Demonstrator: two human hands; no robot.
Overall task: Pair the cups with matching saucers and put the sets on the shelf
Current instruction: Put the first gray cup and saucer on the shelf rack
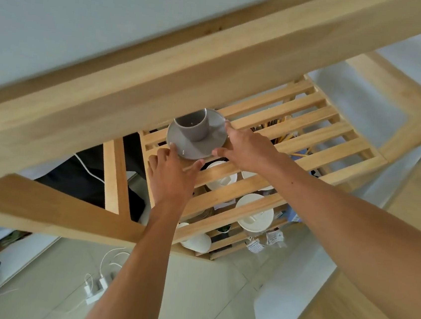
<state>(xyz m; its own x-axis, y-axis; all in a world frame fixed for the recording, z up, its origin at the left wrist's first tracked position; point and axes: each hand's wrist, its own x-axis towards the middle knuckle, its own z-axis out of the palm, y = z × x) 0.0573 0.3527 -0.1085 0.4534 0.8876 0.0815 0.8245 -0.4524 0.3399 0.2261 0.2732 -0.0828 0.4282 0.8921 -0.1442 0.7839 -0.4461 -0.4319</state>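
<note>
Left hand [173,181] grip wide, fingertips on rim of grey saucer [187,145]; grey cup [194,126] stands on it, on slatted shelf [347,154]; right hand [247,147] grip wide, bracing rim; risk: uneven push catches a slat gap, tipping the loose cup

Upright grey cup [191,125] on matching saucer [200,146], slatted shelf [311,133].

Both my arms reach forward and up, bare and nearly straight. My left hand [173,179] lies palm down, fingers spread and straight. My right hand [247,147] stretches out likewise, thumb and forefinger splayed apart.
</note>
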